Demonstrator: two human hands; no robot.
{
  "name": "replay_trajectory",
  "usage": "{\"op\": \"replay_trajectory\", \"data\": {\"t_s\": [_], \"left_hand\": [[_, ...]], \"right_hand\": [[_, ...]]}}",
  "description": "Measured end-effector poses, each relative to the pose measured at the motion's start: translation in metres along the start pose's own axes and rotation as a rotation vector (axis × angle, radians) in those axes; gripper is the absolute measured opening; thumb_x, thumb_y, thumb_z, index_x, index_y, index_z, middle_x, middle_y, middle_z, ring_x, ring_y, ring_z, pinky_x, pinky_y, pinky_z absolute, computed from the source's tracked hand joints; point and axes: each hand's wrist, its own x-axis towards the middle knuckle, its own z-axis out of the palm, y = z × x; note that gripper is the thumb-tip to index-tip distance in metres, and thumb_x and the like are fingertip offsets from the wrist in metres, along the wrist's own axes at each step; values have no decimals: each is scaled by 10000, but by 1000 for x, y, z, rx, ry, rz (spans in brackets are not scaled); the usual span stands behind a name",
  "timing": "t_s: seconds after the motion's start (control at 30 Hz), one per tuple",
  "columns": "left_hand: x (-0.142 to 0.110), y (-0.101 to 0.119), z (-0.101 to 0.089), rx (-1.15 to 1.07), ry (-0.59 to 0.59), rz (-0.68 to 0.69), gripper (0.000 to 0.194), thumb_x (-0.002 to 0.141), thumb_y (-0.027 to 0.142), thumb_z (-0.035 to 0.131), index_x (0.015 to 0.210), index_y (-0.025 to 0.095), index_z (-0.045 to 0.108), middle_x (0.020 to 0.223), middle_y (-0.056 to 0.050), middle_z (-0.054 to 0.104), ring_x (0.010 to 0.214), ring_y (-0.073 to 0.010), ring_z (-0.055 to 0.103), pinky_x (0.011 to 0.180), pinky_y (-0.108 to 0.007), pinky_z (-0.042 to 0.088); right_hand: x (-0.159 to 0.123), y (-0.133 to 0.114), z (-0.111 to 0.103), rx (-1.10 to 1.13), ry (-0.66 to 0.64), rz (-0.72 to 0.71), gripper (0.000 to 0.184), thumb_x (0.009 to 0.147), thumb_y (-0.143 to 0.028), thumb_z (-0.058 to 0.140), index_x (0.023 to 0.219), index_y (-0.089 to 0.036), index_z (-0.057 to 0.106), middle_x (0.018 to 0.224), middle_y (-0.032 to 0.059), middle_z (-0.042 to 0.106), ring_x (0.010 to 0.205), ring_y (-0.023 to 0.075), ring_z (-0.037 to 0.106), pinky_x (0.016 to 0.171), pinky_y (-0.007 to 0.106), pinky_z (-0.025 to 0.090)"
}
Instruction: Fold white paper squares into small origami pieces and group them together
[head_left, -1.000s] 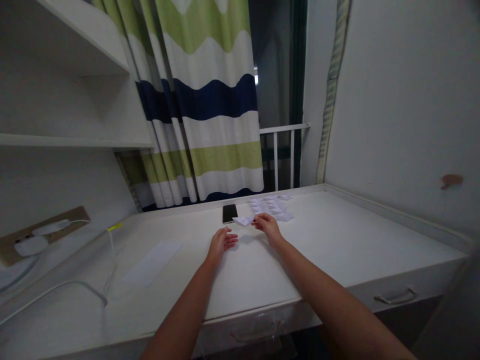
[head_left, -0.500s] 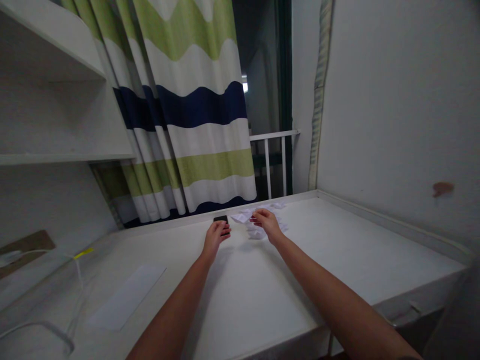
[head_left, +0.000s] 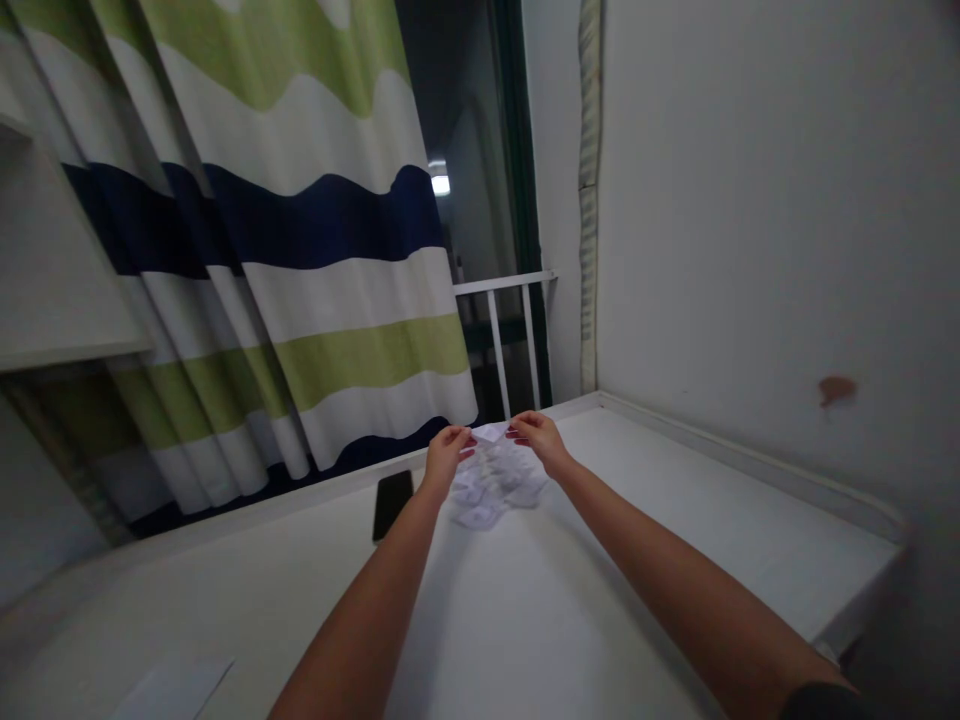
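Between my two hands is a small piece of folded white paper (head_left: 490, 433). My left hand (head_left: 448, 455) pinches its left corner, and my right hand (head_left: 537, 437) grips the right corner between thumb and fingers. Below and behind it, a loose pile of folded white papers (head_left: 491, 490) lies on the white desk (head_left: 510, 620). Left of my left wrist rests a black phone (head_left: 392, 503), lying flat. Motion blur softens the paper's exact folds.
A flat white sheet (head_left: 176, 685) lies at the front left of the desk. A striped curtain (head_left: 337, 300) hangs along the back, beside a white railing (head_left: 495, 340). The raised desk rim (head_left: 742, 465) meets the wall on the right.
My left hand has come over from beside the phone and taken the paper's left corner. The view has turned right and moved closer, showing more of the phone and the pile.
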Motion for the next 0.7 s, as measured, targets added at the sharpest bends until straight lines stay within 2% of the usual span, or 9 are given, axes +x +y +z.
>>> {"op": "replay_trajectory", "data": {"t_s": [0.2,0.43,0.57,0.7], "left_hand": [[37,-23,37,1,-15,-79,161,621,263,653,640,133,561,631,-29,601,609,-129,587,598,-257,466],[69,-55,62,68,-39,-134,123,635,228,637,638,135,557,571,-16,580,547,-126,585,537,-231,441],[82,-68,70,227,-29,-100,59,647,169,602,616,147,557,566,-6,570,501,-111,553,507,-222,415],[94,-81,73,421,-55,22,70,629,125,592,574,164,576,548,-7,566,505,-112,517,526,-221,393]], "right_hand": [[32,7,-37,-25,74,24,79,596,-231,583,606,-165,540,570,-8,592,563,120,590,516,218,409],[57,26,-69,-52,107,61,65,603,-203,583,582,-166,534,549,-4,593,567,123,592,520,221,421],[69,42,-82,-40,119,83,59,599,-190,586,577,-162,539,539,-6,589,555,117,591,503,209,419],[77,53,-90,-49,141,103,56,612,-159,575,570,-161,537,550,-4,585,546,116,588,491,209,421]]}}
